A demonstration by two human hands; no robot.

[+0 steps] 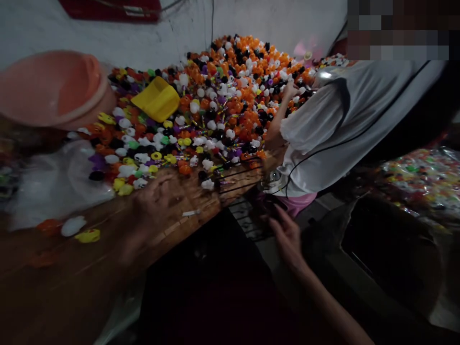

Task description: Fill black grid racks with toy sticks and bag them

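My left hand (153,201) is over the wooden table edge, smeared by motion, so whether its fingers are closed cannot be made out. Just beyond it lies a pile of small plastic figures (158,139) in orange, white, black, yellow, purple and green. To the right, my right hand (289,235) is past the table edge with fingers stretched and apart; I see nothing held in it. Close to its fingertips are thin black parallel rods (240,177), like a wire rack, reaching over the table edge.
A pink tub (53,91) and a yellow scoop-like piece (158,98) are at the left. A co-worker in a white shirt (330,120) reaches into the pile at the right. Clear plastic (61,177), loose figures (74,225) and a dark open container (391,258) are nearby.
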